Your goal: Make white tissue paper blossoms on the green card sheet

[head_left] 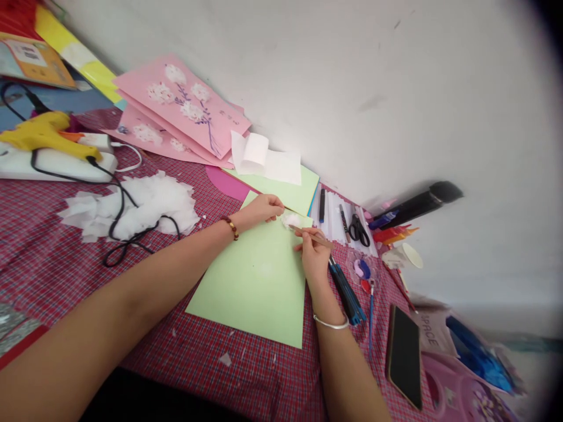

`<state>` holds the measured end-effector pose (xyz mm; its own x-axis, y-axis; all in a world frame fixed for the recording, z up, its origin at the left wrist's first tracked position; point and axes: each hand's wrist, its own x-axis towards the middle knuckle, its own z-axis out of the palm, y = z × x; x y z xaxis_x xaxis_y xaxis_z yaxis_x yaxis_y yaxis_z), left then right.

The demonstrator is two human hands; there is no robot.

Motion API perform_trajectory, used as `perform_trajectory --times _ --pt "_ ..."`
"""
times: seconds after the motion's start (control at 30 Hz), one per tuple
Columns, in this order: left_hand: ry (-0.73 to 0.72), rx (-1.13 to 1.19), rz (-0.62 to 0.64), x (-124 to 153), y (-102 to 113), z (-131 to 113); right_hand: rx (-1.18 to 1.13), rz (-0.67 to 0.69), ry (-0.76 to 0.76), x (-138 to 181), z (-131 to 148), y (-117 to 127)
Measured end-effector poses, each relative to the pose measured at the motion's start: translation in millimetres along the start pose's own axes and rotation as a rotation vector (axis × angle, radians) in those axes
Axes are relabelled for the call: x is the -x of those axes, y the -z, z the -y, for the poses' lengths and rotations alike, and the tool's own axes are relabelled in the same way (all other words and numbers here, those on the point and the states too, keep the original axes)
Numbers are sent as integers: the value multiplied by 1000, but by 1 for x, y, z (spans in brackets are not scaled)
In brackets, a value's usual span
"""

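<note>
A sheet of light green paper (259,275) lies under both hands. Near its far right corner sits a small white puff of tissue paper (291,220). My left hand (266,208) is just left of the puff, its thumb and fingers pinched together; what is between them, if anything, is too small to make out. Gripped in my right hand (315,252) is a brown wooden stick (323,239), its tip at the puff's edge. The wrists wear a beaded bracelet (230,227) on the left and a silver bangle (331,323) on the right.
Torn white tissue pieces (149,202) and a black cord lie left, beside a yellow glue gun (48,132). Pink flower cards (189,111) lean at the back wall. Scissors (359,230), a blue-black tool (346,290), a paint palette (361,268) and a phone (404,354) lie right.
</note>
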<state>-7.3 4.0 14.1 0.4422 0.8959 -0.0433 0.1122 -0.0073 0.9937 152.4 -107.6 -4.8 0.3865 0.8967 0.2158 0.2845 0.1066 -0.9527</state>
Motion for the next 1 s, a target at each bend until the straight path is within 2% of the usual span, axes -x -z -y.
perform_trajectory --times 0.1,0.2,0.33,0.43,0.6,0.7,0.87,1.0 --pt "-47 -180 69 6 5 -12 -92 -73 -24 0 2 2" --pt "-87 -344 159 15 4 -28 -249 -174 -109 -3 1 6" --pt "-68 -484 371 34 -6 -41 -316 -186 -175 -7 -1 10" --pt "-87 -669 503 53 -10 -42 -342 -179 -192 -9 -2 10" --pt "-158 -864 492 78 -9 -33 -373 -162 -202 -12 -3 11" --pt "-141 -913 507 84 -9 -30 -377 -160 -188 -13 -4 13" --pt "-78 -940 532 86 -9 -31 -349 -159 -146 -15 -7 15" --pt "-13 -823 503 81 0 -34 -330 -146 -124 -16 -10 14"
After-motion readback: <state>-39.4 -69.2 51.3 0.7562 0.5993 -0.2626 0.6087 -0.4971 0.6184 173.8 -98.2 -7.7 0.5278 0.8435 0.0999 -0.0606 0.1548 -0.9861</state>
